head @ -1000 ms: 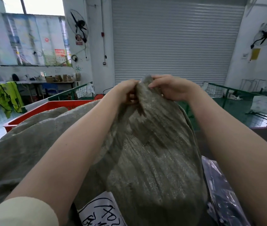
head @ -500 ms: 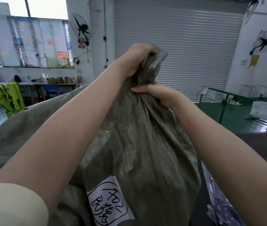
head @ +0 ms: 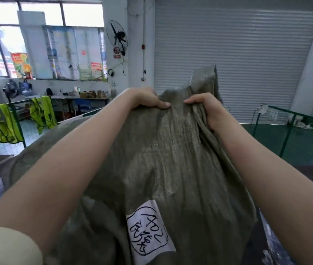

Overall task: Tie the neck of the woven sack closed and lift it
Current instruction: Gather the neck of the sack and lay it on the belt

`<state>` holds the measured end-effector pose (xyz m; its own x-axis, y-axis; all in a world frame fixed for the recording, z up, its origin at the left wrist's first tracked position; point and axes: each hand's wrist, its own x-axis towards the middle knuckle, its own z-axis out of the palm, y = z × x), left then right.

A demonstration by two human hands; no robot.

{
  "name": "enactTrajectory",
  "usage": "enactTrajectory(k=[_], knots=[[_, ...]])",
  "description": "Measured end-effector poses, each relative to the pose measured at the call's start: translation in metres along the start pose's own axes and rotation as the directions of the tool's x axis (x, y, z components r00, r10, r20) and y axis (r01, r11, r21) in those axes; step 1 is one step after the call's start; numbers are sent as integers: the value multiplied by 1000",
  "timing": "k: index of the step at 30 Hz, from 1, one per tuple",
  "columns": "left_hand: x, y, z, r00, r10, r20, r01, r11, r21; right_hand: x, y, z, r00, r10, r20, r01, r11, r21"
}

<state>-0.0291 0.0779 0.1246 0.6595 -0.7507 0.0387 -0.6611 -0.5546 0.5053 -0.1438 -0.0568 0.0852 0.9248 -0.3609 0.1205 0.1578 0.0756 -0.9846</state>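
Sack stood upright before the person, its top edge gripped by both: left hand and right hand each clenched on bunched fabric, apart. White label faced up low on it.

Grey-green woven plastic sack — coarse, ribbed, faint sheen. White paper label, lower centre — matt, smooth. Grey ribbed metal roller door, upper right — dull.

The sack stands near, in the middle. The left hand and right hand hold its top, side by side. A label sits low on it. Far behind is a shutter door; vests hang far left.
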Motion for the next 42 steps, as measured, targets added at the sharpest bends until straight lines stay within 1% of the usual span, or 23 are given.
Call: enactTrajectory(k=[2,6,8,10,12,14,17,19,22,24,25,26,28,29,30,32,33,34,36,38,39,41,42], knots=[[3,-5,4,996,48,-72,-56,992,-114,1,0,2,1000,10,0,-10,999,-32],[5,-12,3,979,85,-183,-142,936,-323,0,-3,-1,997,54,-61,-68,965,-253],[3,-9,1,969,107,-225,-194,891,-411,-5,-2,-4,992,130,-1,-125,951,-282],[0,-1,1,959,147,-242,-249,847,-471,-11,-2,-4,977,191,94,-162,954,-254],[-2,9,4,956,208,-206,-285,821,-494,-14,2,3,959,215,185,-169,957,-235],[-5,19,8,949,292,-121,-310,788,-532,-12,9,14,958,184,222,-146,974,-176],[-13,26,8,925,378,20,-278,715,-641,-6,18,24,981,59,183,-58,998,-10],[-16,23,4,923,381,50,-242,677,-695,-4,21,25,994,6,109,-11,999,49],[-12,14,-7,953,280,-114,-294,774,-561,2,20,19,997,-1,-76,1,1000,2],[-8,5,-17,967,149,-209,-231,860,-455,3,17,17,988,1,-154,-15,996,-89],[-8,-2,-22,968,82,-236,-169,910,-378,3,15,17,987,-1,-159,-18,993,-118],[-8,-9,-26,972,28,-231,-93,956,-278,2,14,17,988,-1,-158,-19,992,-127],[-14,-24,-30,992,-50,-113,37,993,-108,1,12,17,991,-10,-132,-4,994,-107],[-19,-29,-29,997,-77,-19,75,993,-92,2,12,17,993,-17,-117,7,996,-91],[-23,-33,-26,994,-84,75,93,988,-124,1,12,20,995,-20,-97,13,997,-76],[-28,-32,-16,978,-14,209,72,960,-270,3,13,28,998,-20,-59,16,998,-63],[-28,-30,-10,974,30,226,45,946,-320,4,13,32,999,-22,-47,19,998,-60],[-26,-27,-5,975,57,213,9,954,-299,5,14,36,999,-27,-40,25,998,-66],[-19,-23,3,992,55,114,-41,992,-116,8,16,41,998,-57,-39,53,993,-105],[-11,-25,6,999,37,11,-36,999,-13,10,16,43,988,-130,-80,110,970,-216],[-9,-27,6,999,17,-33,-18,999,-40,12,15,41,980,-160,-120,121,952,-280],[-5,-33,3,986,-44,-158,10,977,-212,12,13,38,965,-162,-206,73,921,-382],[-3,-35,1,968,-62,-244,-15,953,-303,11,11,36,960,-153,-234,44,910,-413]])
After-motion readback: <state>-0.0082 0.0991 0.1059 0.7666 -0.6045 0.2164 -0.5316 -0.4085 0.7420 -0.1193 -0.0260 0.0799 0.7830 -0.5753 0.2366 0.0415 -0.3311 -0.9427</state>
